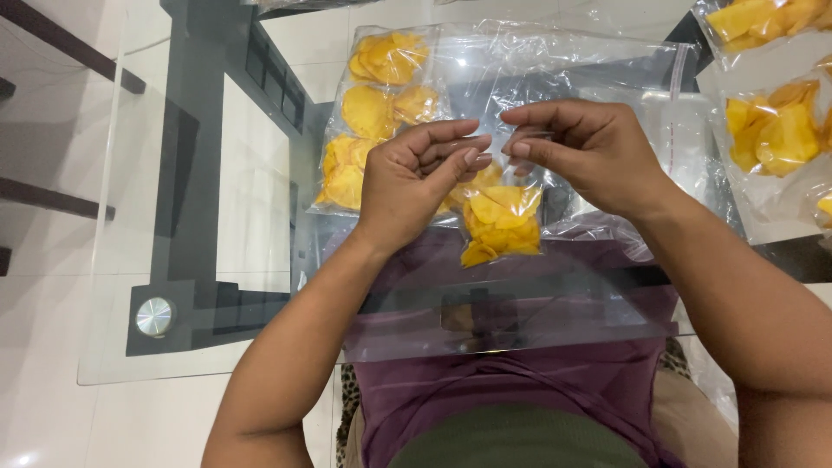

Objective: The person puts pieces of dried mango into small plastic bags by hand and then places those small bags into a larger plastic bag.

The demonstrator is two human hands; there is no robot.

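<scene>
A small clear plastic bag of yellow chips hangs between my hands above the glass table. My left hand pinches the left side of the bag's top edge, fingers curled. My right hand pinches the right side of the same edge, thumb and fingers pressed together. The bag's mouth is hidden between my fingertips.
A strip of filled chip bags lies behind my left hand. More filled chip bags lie at the right edge. Loose empty clear bags lie behind my right hand. The table's near edge runs just before my lap.
</scene>
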